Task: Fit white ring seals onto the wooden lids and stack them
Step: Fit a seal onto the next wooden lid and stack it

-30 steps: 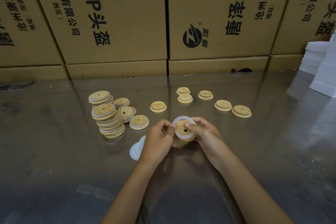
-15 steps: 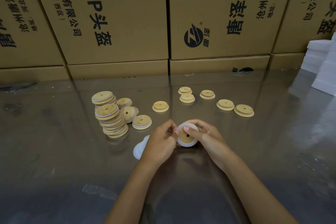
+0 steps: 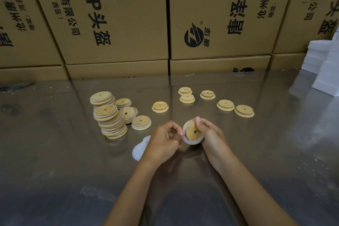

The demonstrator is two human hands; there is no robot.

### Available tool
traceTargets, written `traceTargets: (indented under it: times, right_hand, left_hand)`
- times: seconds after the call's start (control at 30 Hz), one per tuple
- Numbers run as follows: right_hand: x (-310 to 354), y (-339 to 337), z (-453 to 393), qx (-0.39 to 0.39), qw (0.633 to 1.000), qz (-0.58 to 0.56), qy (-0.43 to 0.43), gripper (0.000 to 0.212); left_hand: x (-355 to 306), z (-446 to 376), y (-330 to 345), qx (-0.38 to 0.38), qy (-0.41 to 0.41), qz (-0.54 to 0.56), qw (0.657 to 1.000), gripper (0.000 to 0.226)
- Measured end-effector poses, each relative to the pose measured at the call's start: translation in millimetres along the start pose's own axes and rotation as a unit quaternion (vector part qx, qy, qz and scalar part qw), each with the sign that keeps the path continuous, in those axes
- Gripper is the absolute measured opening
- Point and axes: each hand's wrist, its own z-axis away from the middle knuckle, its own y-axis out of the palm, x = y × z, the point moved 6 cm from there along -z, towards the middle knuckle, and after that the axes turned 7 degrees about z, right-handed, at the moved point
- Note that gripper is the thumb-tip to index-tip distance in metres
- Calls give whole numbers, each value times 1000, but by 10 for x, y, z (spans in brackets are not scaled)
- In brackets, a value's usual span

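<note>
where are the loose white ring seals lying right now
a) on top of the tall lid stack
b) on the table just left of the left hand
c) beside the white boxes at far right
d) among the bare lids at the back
b: the white ring seals lie on the table, partly hidden behind the left hand.

A warehouse packing area: stacked printed cartons (image 3: pixel 117 16) behind a steel worktable (image 3: pixel 55 152).

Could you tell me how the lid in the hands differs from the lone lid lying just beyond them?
The held lid is tilted on edge, gripped by both hands, with a white ring seal around it. The lone lid lies flat on the table, untouched, with no seal visible. Both are round, wooden, with a centre hole.
</note>
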Motion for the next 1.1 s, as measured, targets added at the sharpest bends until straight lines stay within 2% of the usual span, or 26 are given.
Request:
traceTargets:
  times: [0.13, 0.3, 0.5, 0.6, 0.83, 0.97, 1.1]
  right_hand:
    - [-7, -47, -13, -27, 999, -17, 18, 20]
    - [-14, -37, -12, -47, 999, -1, -7, 28]
    - [35, 27, -2, -60, 993, 78, -72, 24]
    - [63, 56, 7, -68, 984, 130, -96, 20]
    - [4, 184, 12, 24, 990, 135, -44, 28]
    - [25, 213, 36, 56, 987, 147, -42, 16]
    - [132, 244, 105, 64, 981, 153, -104, 11]
  left_hand:
    - [-59, 34, 68, 11, 20, -27, 999, 11]
    - [-73, 89, 99, -9, 37, -51, 998, 14]
    - [-49, 91, 94, -53, 25, 43, 997, 11]
    - [-41, 72, 95, -63, 29, 64, 996, 19]
    - [16, 6, -134, -117, -2, 193, 974, 13]
    - [16, -29, -226, -112, 8, 187, 976, 9]
    - [16, -62, -212, -68, 26, 156, 985, 10]
